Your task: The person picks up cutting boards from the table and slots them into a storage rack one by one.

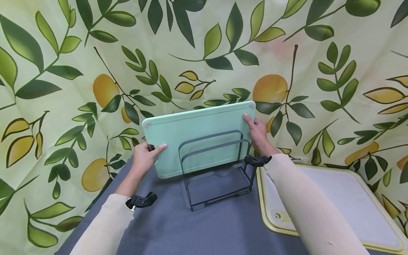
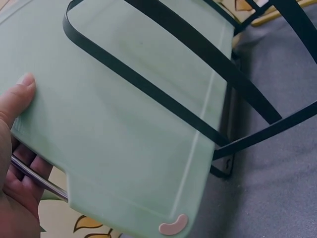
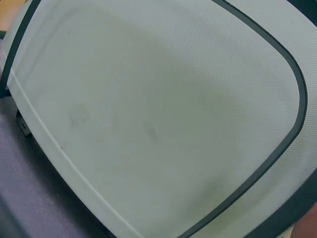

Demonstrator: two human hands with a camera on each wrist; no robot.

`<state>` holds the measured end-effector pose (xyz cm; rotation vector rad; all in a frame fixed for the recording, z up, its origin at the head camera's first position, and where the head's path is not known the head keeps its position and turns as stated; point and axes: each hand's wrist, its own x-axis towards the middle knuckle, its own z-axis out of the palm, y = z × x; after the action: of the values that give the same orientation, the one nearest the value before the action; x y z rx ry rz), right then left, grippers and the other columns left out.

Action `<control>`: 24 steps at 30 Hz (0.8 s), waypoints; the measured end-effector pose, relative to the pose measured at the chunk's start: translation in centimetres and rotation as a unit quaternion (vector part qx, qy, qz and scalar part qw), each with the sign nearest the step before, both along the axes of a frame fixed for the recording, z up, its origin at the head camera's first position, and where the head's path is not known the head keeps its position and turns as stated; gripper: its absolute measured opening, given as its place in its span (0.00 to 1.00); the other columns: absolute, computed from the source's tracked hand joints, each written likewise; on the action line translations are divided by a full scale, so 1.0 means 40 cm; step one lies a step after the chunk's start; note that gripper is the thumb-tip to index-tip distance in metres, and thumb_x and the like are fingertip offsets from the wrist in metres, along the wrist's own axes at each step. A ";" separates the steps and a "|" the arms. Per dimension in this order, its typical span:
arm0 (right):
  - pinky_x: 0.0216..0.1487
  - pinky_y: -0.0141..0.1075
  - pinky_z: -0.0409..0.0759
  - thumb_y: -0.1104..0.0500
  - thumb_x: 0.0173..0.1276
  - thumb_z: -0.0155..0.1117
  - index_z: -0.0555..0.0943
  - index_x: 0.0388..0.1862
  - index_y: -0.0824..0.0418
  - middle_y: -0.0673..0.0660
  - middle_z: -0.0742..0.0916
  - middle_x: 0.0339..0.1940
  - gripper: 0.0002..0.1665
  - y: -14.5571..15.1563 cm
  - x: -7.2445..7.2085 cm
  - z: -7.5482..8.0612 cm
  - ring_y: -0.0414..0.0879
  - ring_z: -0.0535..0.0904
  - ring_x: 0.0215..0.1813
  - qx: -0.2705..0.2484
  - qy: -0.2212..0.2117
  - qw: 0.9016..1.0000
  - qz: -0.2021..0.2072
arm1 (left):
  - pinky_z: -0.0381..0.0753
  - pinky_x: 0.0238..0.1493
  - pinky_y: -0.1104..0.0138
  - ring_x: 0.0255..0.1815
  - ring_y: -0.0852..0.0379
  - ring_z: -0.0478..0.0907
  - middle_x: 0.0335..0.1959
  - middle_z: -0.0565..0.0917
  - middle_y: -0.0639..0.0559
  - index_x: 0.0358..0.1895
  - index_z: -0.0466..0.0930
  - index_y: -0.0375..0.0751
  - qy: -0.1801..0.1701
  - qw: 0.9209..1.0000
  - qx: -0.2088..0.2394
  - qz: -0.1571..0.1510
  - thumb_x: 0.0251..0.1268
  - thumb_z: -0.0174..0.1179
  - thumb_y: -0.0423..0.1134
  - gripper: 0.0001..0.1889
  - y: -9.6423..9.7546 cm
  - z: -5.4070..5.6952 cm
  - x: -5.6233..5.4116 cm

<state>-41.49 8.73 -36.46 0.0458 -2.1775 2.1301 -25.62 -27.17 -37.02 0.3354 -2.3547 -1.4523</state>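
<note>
Sleeved arms (image 1: 103, 221) extend from the bottom edge over the worktop (image 1: 191, 233), converging towards the centre. There stands a dark rack (image 1: 216, 146); a white board (image 1: 350, 202) lies lower right. Behind the rack's two hoops, the green board (image 1: 197, 122) is held tilted, its right end higher. The left hand (image 1: 145, 157) grasps its left edge, thumb across the face; the right hand (image 1: 257, 132) clasps the right edge, thumb likewise in front. Beyond hangs leaf-print cloth (image 1: 194, 46).

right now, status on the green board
Left hand and right hand grip green board at opposite ends. Behind two rack hoops. White board at right, seemingly out of the way.
</note>
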 end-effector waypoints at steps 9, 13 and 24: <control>0.74 0.52 0.70 0.27 0.72 0.51 0.68 0.74 0.66 0.66 0.75 0.73 0.51 0.028 0.004 0.021 0.55 0.74 0.68 0.060 -0.017 0.995 0.082 | 0.82 0.42 0.69 0.40 0.59 0.84 0.48 0.88 0.37 0.50 0.84 0.33 0.007 1.000 -0.005 0.013 0.63 0.69 0.55 0.27 0.002 -0.004 0.006; 0.79 0.54 0.62 0.28 0.75 0.44 0.61 0.78 0.68 0.68 0.71 0.76 0.52 0.049 0.010 0.044 0.60 0.67 0.75 0.097 -0.027 0.984 0.146 | 0.80 0.36 0.72 0.33 0.65 0.80 0.36 0.88 0.45 0.45 0.84 0.32 0.018 0.999 0.000 0.030 0.61 0.71 0.54 0.25 0.007 -0.005 0.012; 0.78 0.62 0.60 0.28 0.79 0.27 0.59 0.78 0.71 0.73 0.69 0.76 0.52 0.128 0.077 0.127 0.67 0.65 0.77 0.262 -0.045 0.941 0.211 | 0.82 0.40 0.72 0.40 0.61 0.82 0.52 0.86 0.34 0.61 0.78 0.34 0.005 1.000 -0.015 0.004 0.65 0.67 0.57 0.32 -0.003 0.023 0.038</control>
<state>-38.41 13.86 -31.38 0.5018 -2.9467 1.6607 -24.10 -27.28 -36.10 0.3287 -2.3627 -1.4116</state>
